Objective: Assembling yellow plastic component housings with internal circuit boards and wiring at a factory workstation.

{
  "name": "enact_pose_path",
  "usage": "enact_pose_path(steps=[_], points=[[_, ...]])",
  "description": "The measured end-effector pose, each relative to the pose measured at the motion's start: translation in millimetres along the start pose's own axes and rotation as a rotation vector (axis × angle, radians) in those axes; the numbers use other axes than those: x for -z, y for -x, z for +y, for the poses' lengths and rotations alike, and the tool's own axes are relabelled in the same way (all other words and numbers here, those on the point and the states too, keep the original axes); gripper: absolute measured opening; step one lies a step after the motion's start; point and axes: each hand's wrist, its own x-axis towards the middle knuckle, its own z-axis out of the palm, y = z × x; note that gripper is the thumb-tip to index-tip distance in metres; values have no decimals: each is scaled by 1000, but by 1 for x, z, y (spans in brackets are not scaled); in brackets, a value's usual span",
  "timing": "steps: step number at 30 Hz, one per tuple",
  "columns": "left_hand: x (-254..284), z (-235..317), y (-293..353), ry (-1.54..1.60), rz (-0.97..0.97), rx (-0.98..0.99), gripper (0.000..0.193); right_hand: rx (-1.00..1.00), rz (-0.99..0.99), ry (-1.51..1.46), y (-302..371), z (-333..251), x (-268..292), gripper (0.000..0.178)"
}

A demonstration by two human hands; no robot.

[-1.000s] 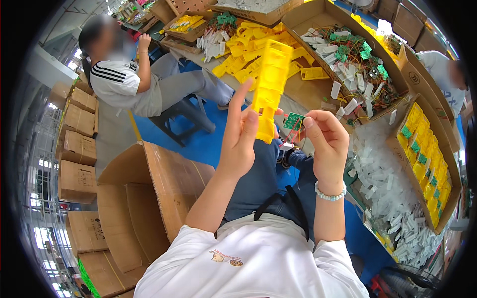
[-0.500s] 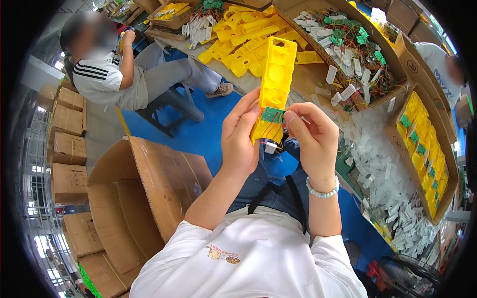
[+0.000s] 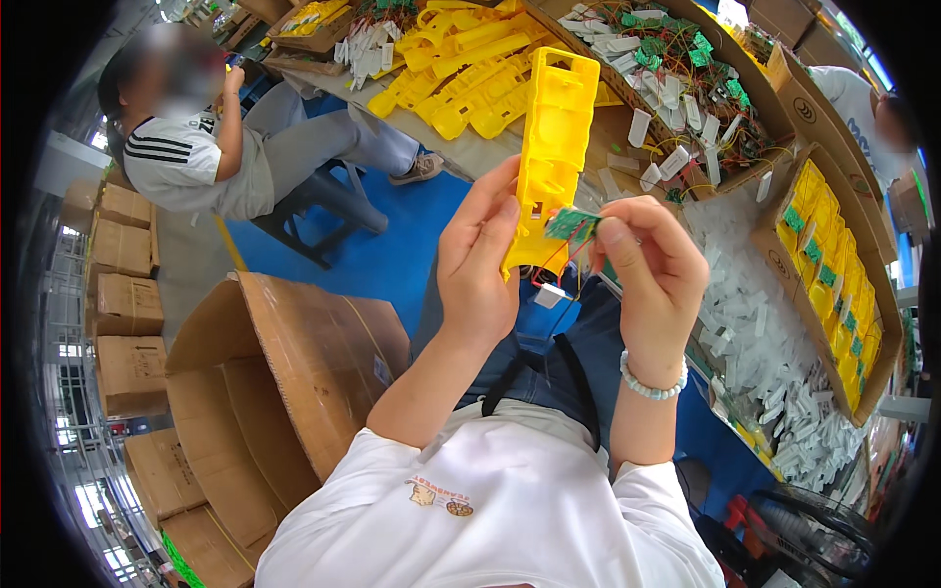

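Observation:
A long yellow plastic housing (image 3: 556,122) stands nearly upright in front of me, its hollow side showing. My left hand (image 3: 480,260) is wrapped round its lower left edge, thumb on the front. Between the thumb and fingers of my right hand (image 3: 655,269) is a small green circuit board (image 3: 570,224), tilted over the lower part of the housing. Thin red and dark wires trail from the board, and a white connector-like block (image 3: 550,295) dangles below the housing. Whether the board touches the housing I cannot tell.
Yellow housings (image 3: 461,73) lie heaped on the far table. A carton (image 3: 760,93) of boards, wires and white pieces stands far right; another carton (image 3: 774,257) holds housings with boards. A large open carton (image 3: 294,333) is at my left. A co-worker (image 3: 186,157) sits far left.
The green board has come away from its flat place on the housing and now tilts in my right hand, which moved right. The housing shifted slightly.

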Motion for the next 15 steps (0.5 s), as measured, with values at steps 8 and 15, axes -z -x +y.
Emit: enact_pose_path(steps=[8, 15], points=[[3, -7, 0, -17, -23, -14, 39, -67, -10, 142, -3, 11, -3, 8], [7, -12, 0, -161, -70, -95, 40, -131, 38, 200, -2, 13, -5, 9]])
